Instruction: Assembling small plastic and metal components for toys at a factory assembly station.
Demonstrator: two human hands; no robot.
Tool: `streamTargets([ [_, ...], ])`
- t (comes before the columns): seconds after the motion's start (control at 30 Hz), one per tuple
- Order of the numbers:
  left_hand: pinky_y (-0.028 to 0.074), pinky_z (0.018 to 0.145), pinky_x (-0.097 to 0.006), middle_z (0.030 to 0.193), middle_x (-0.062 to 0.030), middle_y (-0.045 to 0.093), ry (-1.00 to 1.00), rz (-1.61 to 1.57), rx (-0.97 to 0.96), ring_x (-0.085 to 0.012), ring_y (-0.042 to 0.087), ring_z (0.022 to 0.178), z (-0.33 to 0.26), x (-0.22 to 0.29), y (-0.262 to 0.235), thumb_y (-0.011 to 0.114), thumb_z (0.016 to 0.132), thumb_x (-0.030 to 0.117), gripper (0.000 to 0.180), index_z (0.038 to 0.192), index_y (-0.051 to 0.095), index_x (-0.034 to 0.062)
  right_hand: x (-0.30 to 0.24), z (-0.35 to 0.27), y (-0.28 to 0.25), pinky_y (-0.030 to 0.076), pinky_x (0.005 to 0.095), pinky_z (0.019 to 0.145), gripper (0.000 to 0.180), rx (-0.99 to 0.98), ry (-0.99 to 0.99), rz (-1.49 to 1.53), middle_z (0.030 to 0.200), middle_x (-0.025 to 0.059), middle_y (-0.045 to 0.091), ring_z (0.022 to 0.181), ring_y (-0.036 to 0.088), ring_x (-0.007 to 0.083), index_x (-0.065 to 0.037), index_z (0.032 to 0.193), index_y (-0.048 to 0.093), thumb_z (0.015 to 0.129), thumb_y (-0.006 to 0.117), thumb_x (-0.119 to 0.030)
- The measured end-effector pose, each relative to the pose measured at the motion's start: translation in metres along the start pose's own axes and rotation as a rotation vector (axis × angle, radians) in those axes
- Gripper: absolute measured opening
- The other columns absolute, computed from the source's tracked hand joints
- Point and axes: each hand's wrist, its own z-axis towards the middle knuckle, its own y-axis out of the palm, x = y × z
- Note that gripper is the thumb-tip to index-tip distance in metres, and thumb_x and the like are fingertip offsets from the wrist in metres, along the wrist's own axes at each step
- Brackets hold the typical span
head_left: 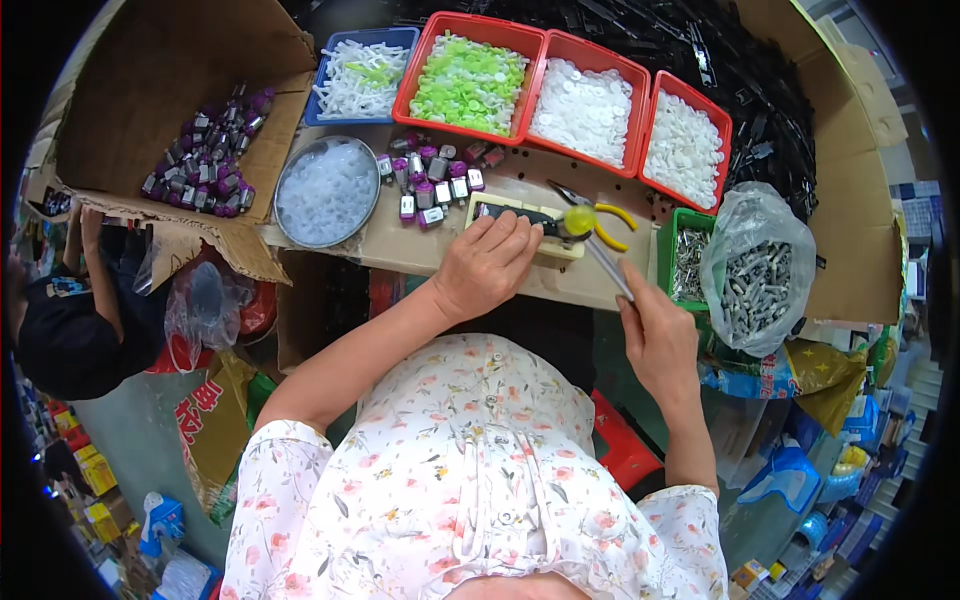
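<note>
My left hand (487,262) is closed over a dark plastic part (542,216), pressing it into a cream block-like fixture (562,249) at the table's near edge. The fingers cover much of that part. My right hand (660,335) grips the metal handle of a small hammer with a yellow head (578,221). The hammer head is over the right end of the fixture; whether it touches the part I cannot tell. Just behind it lie pliers with yellow handles (622,238), jaws pointing away to the left.
Small purple-and-silver motors (425,180) lie left of the fixture, near a round bowl of translucent pieces (328,190). Red trays (540,90) and a blue tray (415,42) stand behind. At right are a green metal-parts bin (664,255) and a plastic bag (715,250). Cardboard boxes (120,100) flank the table.
</note>
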Motion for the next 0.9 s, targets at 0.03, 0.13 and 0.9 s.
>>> streamTargets([
  [0.03, 0.051, 0.077, -0.036, 0.105, -0.012, 0.064, 0.009, -0.007, -0.015, -0.0272, 0.062, 0.096, 0.0, 0.0, -0.001, 0.072, 0.075, 0.005, 0.035, 0.109, 0.069, -0.0034, -0.001, 0.0, -0.001, 0.054, 0.0411, 0.069, 0.041, 0.0, -0.003, 0.0, 0.099, 0.0222, 0.069, 0.081, 0.069, 0.0372, -0.004, 0.132, 0.058, 0.091, 0.064, -0.002],
  [0.13, 0.051, 0.077, -0.036, 0.105, -0.0124, 0.064, 0.019, 0.003, -0.007, -0.0277, 0.062, 0.096, 0.0, 0.001, -0.003, 0.072, 0.074, 0.005, 0.037, 0.109, 0.068, -0.0038, -0.004, -0.001, 0.002, 0.051, 0.046, 0.064, 0.04, 0.351, -0.077, 0.27, 0.088, 0.0209, 0.067, 0.073, 0.065, 0.0403, -0.006, 0.132, 0.058, 0.092, 0.064, -0.004],
  [0.9, 0.053, 0.085, -0.037, 0.106, -0.0128, 0.065, 0.006, -0.09, -0.019, -0.0286, 0.063, 0.101, 0.0, -0.001, -0.006, 0.069, 0.076, 0.005, 0.032, 0.107, 0.069, -0.0039, 0.0, 0.011, 0.019, 0.053, 0.0413, 0.067, 0.039, 0.028, 0.01, 0.003, 0.095, 0.0239, 0.068, 0.079, 0.068, 0.0398, -0.005, 0.131, 0.06, 0.092, 0.063, -0.004],
])
